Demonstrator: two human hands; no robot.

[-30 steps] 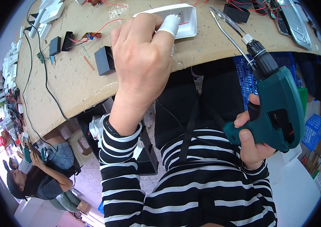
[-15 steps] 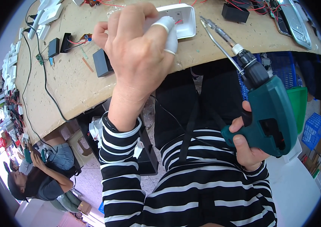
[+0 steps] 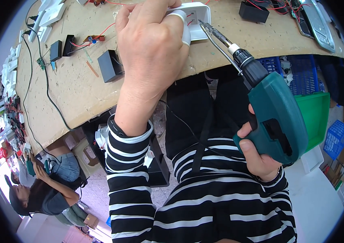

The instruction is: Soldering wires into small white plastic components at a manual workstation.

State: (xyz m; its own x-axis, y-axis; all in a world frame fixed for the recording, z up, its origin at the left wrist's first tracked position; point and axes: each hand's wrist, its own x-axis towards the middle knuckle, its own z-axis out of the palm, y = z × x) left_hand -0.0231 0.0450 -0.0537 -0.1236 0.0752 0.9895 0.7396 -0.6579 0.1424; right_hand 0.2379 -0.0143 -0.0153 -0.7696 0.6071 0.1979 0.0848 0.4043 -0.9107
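My left hand (image 3: 151, 48), with white finger covers on the thumb and a finger, is closed on the near left side of a white plastic case (image 3: 201, 9). Short red wires (image 3: 189, 15) show inside the case; my fingertips are partly hidden behind the hand. Wrapped round the handle of a green pistol-shaped soldering gun (image 3: 282, 109) is my right hand (image 3: 259, 160). The gun's metal tip and thin feed tube point up and left, at the right rim of the case. Whether the tip touches anything I cannot tell.
A black box (image 3: 109, 67) lies beside my left wrist, and another black box (image 3: 254, 12) is at the back right. Cables (image 3: 48, 77) cross the table's left side. Blue (image 3: 301, 75) and green (image 3: 315, 121) crates stand below on the right. A co-worker (image 3: 46, 190) sits at lower left.
The soldering gun has moved left and slightly down, bringing its tip to the case. My left hand has shifted a little up and right, its fingers settling lower over the case.
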